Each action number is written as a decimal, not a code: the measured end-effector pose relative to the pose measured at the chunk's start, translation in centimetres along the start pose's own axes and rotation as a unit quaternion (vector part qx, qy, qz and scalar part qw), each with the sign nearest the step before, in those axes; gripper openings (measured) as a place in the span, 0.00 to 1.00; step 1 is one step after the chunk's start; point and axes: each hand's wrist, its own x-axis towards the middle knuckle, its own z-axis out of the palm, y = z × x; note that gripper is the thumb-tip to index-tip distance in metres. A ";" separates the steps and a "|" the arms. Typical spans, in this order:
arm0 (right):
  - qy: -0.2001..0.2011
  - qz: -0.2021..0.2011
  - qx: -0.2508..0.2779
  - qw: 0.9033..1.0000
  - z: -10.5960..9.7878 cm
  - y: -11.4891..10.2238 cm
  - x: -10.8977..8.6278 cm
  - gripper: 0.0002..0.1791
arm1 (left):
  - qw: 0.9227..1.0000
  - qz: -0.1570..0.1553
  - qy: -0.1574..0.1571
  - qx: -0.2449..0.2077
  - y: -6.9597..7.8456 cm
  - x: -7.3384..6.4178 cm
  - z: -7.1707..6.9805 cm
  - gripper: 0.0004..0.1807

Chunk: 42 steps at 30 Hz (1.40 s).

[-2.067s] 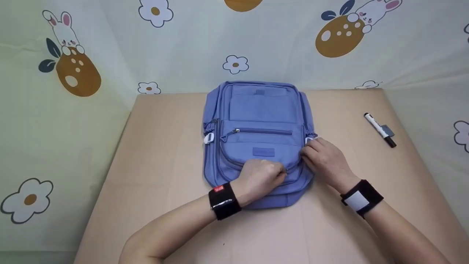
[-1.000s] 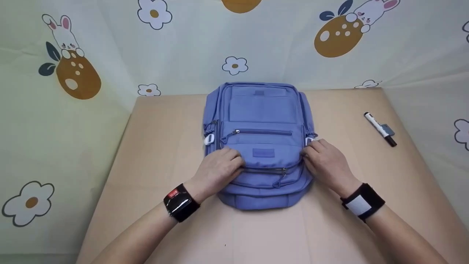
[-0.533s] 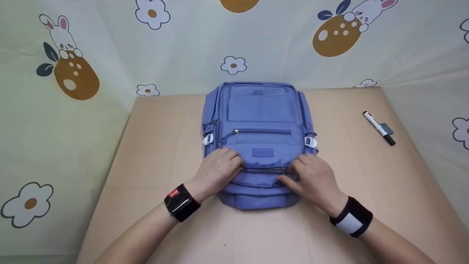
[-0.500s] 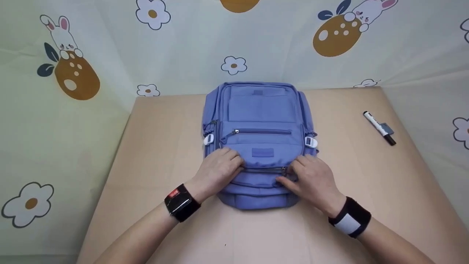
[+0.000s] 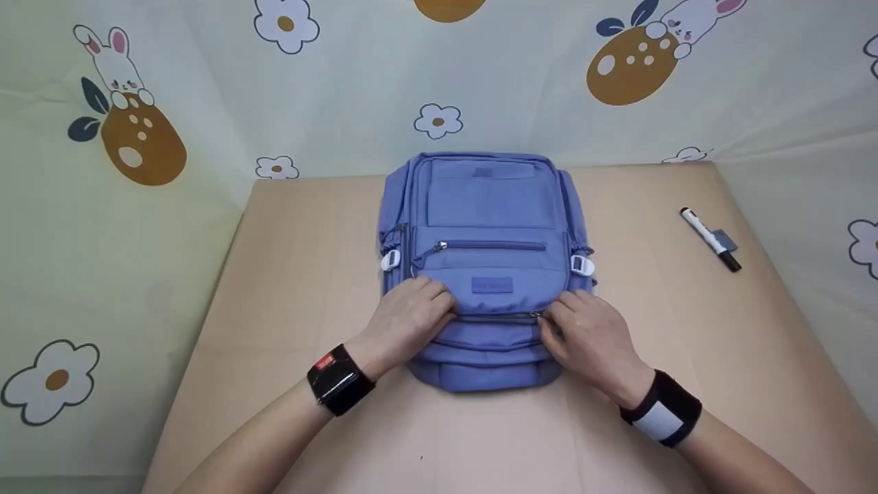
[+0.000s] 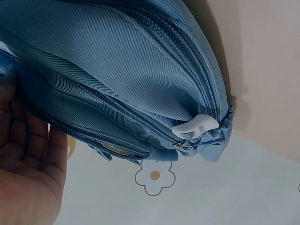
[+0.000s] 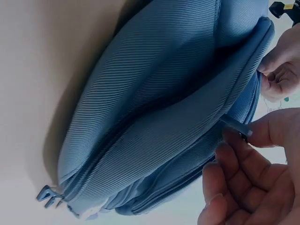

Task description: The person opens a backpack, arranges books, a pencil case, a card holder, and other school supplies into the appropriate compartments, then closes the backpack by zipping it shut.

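Note:
A blue backpack [image 5: 490, 199] lies front side up on the tan table, its top toward the back wall. My left hand [image 5: 411, 312] pinches the left part of the front pocket's edge; its fingertips are hidden in the head view. At the right end of the pocket's zipper [image 5: 494, 318], my right hand [image 5: 593, 336] holds the zipper pull [image 7: 236, 125] between thumb and forefinger, as the right wrist view shows. That view also has the left hand [image 7: 283, 65] gripping the fabric farther along. A second zipper [image 5: 494, 245] crosses the front above.
White buckles [image 5: 390, 261] sit on both sides of the backpack. To the right, a white marker [image 5: 711, 240] with a black cap lies on the table [image 5: 302, 261], against a small grey piece [image 5: 725, 240]. Patterned cloth [image 5: 357, 82] walls the back and sides.
My left hand has left the zipper's right end and moved left to the pocket edge. The right hand has come inward from the bag's right side, and its thumb has closed on the pull.

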 end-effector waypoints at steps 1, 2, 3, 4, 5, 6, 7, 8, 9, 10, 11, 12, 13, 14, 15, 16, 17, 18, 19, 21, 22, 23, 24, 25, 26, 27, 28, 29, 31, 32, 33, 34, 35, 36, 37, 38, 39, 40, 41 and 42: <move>-0.005 0.000 0.000 1.000 -0.1 0.2 -0.1 0.06 | 1.000 0.000 -0.001 -0.001 0.0 0.0 0.0 0.04; -0.010 0.001 0.001 1.000 -0.3 0.5 -0.2 0.05 | 1.000 0.000 -0.001 -0.001 0.0 0.0 0.0 0.04; -0.017 0.005 0.002 1.000 -0.4 0.8 -0.3 0.05 | 1.000 0.000 -0.004 -0.001 0.0 0.0 0.0 0.04; -0.023 0.011 0.003 1.000 -0.6 1.2 -0.4 0.05 | 1.000 -0.001 -0.006 -0.001 0.0 0.0 0.0 0.04; -0.029 0.016 0.002 0.999 -0.7 1.6 -0.5 0.05 | 1.000 -0.003 -0.008 -0.002 0.1 0.1 -0.1 0.04; -0.036 0.025 0.002 0.999 -0.8 2.1 -0.6 0.05 | 1.000 -0.005 -0.010 -0.003 0.1 0.1 -0.1 0.04; -0.043 0.035 0.002 0.998 -0.9 2.5 -0.7 0.05 | 1.000 -0.006 -0.013 -0.002 0.1 0.1 -0.1 0.03; -0.048 0.045 0.001 0.998 -1.0 3.0 -0.7 0.06 | 1.000 -0.007 -0.015 -0.002 0.1 0.1 -0.1 0.03; -0.051 0.055 -0.001 0.997 -1.0 3.4 -0.8 0.06 | 1.000 -0.009 -0.018 -0.001 0.2 0.1 -0.2 0.03; -0.053 0.062 -0.004 0.997 -1.0 3.7 -0.9 0.07 | 1.000 -0.009 -0.020 0.000 0.2 0.1 -0.2 0.03; -0.055 0.066 -0.005 0.996 -0.9 3.9 -1.0 0.07 | 1.000 -0.009 -0.023 0.001 0.2 0.1 -0.3 0.03; -0.053 0.070 -0.006 0.996 -0.9 4.1 -1.0 0.07 | 1.000 -0.009 -0.026 0.004 0.3 0.2 -0.3 0.03; -0.047 0.069 -0.007 0.997 -0.8 4.2 -1.1 0.06 | 1.000 -0.008 -0.029 0.007 0.3 0.2 -0.4 0.03; -0.039 0.066 -0.007 0.997 -0.8 4.2 -1.2 0.06 | 0.999 -0.008 -0.031 0.009 0.3 0.3 -0.4 0.03; -0.030 0.061 -0.006 0.998 -0.8 4.3 -1.2 0.06 | 0.999 -0.007 -0.033 0.011 0.4 0.4 -0.5 0.03; -0.021 0.056 -0.006 0.998 -0.8 4.3 -1.3 0.05 | 0.999 -0.007 -0.035 0.013 0.5 0.6 -0.7 0.03; -0.010 0.051 -0.005 0.999 -0.8 4.4 -1.3 0.05 | 0.999 -0.007 -0.036 0.015 0.6 0.7 -0.8 0.03; 0.000 0.048 -0.004 0.999 -0.8 4.4 -1.3 0.05 | 0.999 -0.008 -0.036 0.016 0.7 0.9 -0.9 0.03; 0.008 0.045 -0.002 0.999 -0.7 4.4 -1.3 0.05 | 0.999 -0.008 -0.035 0.016 0.9 1.1 -1.0 0.03; 0.018 0.041 0.001 0.999 -0.8 4.4 -1.3 0.06 | 0.999 -0.007 -0.033 0.015 1.3 1.6 -1.3 0.04; 0.021 0.039 0.001 0.999 -0.8 4.4 -1.3 0.06 | 0.999 -0.006 -0.033 0.015 1.6 1.9 -1.3 0.05; 0.024 0.038 0.003 0.999 -0.8 4.4 -1.2 0.06 | 0.999 -0.004 -0.033 0.015 2.0 2.2 -1.4 0.05; 0.026 0.037 0.003 0.999 -0.8 4.4 -1.2 0.06 | 0.999 -0.001 -0.034 0.013 2.3 2.6 -1.4 0.05; 0.028 0.035 0.004 0.999 -0.8 4.4 -1.2 0.06 | 0.999 0.003 -0.034 0.012 2.7 3.1 -1.4 0.06; 0.029 0.035 0.004 0.999 -0.8 4.4 -1.2 0.06 | 0.999 0.006 -0.036 0.011 3.2 3.5 -1.3 0.06; 0.030 0.034 0.005 0.999 -0.7 4.3 -1.2 0.06 | 0.999 0.008 -0.039 0.010 3.6 4.0 -1.3 0.06; 0.031 0.034 0.005 0.999 -0.8 4.3 -1.3 0.06 | 0.999 0.011 -0.042 0.009 4.1 4.4 -1.1 0.06; 0.031 0.034 0.006 0.999 -0.8 4.3 -1.3 0.06 | 0.999 0.012 -0.047 0.009 4.5 4.9 -1.0 0.06; 0.030 0.035 0.006 0.999 -0.8 4.3 -1.3 0.06 | 0.998 0.012 -0.063 0.018 5.3 5.8 -0.6 0.07; 0.028 0.035 0.007 0.999 -0.9 4.3 -1.3 0.06 | 0.997 0.011 -0.073 0.025 5.6 6.1 -0.4 0.08; 0.028 0.035 0.008 0.999 -0.9 4.3 -1.3 0.07 | 0.996 0.010 -0.084 0.035 6.0 6.4 -0.2 0.08; 0.026 0.036 0.009 0.999 -0.9 4.3 -1.3 0.07 | 0.994 0.008 -0.097 0.046 6.2 6.6 0.0 0.09; 0.026 0.036 0.011 0.999 -0.8 4.3 -1.4 0.07 | 0.992 0.007 -0.108 0.060 6.5 6.8 0.3 0.08; 0.024 0.037 0.013 0.999 -0.8 4.3 -1.4 0.07 | 0.990 0.004 -0.118 0.072 6.6 7.0 0.5 0.08; 0.024 0.038 0.014 0.999 -0.8 4.3 -1.4 0.07 | 0.989 0.001 -0.126 0.081 6.8 7.1 0.7 0.07; 0.023 0.038 0.016 0.999 -0.9 4.3 -1.5 0.07 | 0.987 -0.003 -0.131 0.090 6.9 7.2 0.9 0.06; 0.024 0.039 0.018 0.999 -0.9 4.3 -1.5 0.06 | 0.986 -0.006 -0.136 0.096 6.9 7.2 1.0 0.05; 0.025 0.039 0.020 0.999 -0.9 4.3 -1.6 0.06 | 0.985 -0.010 -0.140 0.101 7.0 7.3 1.1 0.05; 0.026 0.039 0.022 0.999 -0.9 4.4 -1.6 0.06 | 0.984 -0.012 -0.143 0.105 7.0 7.3 1.2 0.07; 0.027 0.039 0.023 0.999 -0.9 4.4 -1.6 0.06 | 0.983 -0.014 -0.148 0.106 7.0 7.4 1.2 0.08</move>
